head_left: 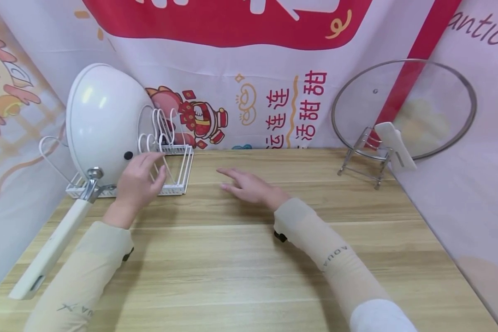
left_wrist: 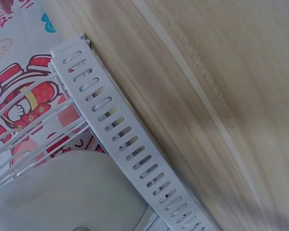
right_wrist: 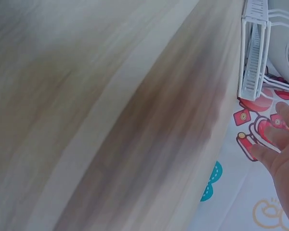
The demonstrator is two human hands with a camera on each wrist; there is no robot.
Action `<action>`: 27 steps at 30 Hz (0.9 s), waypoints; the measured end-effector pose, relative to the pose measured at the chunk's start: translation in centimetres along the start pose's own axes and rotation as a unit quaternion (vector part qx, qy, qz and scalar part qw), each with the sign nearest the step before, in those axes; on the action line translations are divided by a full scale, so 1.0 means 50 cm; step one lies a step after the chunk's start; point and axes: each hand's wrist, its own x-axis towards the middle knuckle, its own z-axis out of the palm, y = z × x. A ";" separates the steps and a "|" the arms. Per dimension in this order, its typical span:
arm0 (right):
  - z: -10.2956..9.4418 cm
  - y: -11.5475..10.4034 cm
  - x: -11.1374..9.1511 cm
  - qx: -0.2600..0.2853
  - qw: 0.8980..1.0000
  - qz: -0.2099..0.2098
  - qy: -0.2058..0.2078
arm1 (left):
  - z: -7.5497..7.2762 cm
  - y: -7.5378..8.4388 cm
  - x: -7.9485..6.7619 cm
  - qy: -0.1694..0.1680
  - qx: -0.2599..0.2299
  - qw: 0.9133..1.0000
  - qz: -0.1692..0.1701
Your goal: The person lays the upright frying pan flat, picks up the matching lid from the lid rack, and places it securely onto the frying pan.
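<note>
Both hands are hovering low over the wooden table [head_left: 249, 258]. Left hand [head_left: 139, 182] is reaching into the white wire rack [head_left: 178, 177], its fingers loosely bent around one of the rack's upright wire loops; whether they are actually gripping the wire or only touching it is hard to tell from the head view, and the left wrist view is showing only the rack's slotted base rail and the pan, not the fingers. Right hand [head_left: 249, 186] is lying flat and relaxed just above the tabletop, fingers stretched out toward the rack and holding nothing; it is sitting just to the right of the left hand, apart from the rack. White frying pan [head_left: 103, 120] is standing on edge in the rack directly behind the left hand, its pale handle [head_left: 51, 249] slanting down past the left wrist toward the near left edge of the table. Far off to the right of the right hand, a glass lid [head_left: 404, 108] is leaning upright in a metal stand [head_left: 363, 159] against the printed backdrop [head_left: 274, 106].
</note>
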 end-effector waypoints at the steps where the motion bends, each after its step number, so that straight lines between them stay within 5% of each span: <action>1: 0.001 -0.003 0.002 0.003 1.000 0.000 0.002 | 0.000 0.000 -0.001 0.000 -0.001 1.000 -0.005; 14: 0.013 -0.030 0.024 0.050 0.998 -0.016 0.020 | 0.009 -0.003 -0.001 0.019 -0.016 0.999 -0.037; 27: 0.036 -0.058 0.040 0.078 0.996 -0.026 0.027 | 0.012 0.021 0.020 0.059 -0.062 0.990 -0.113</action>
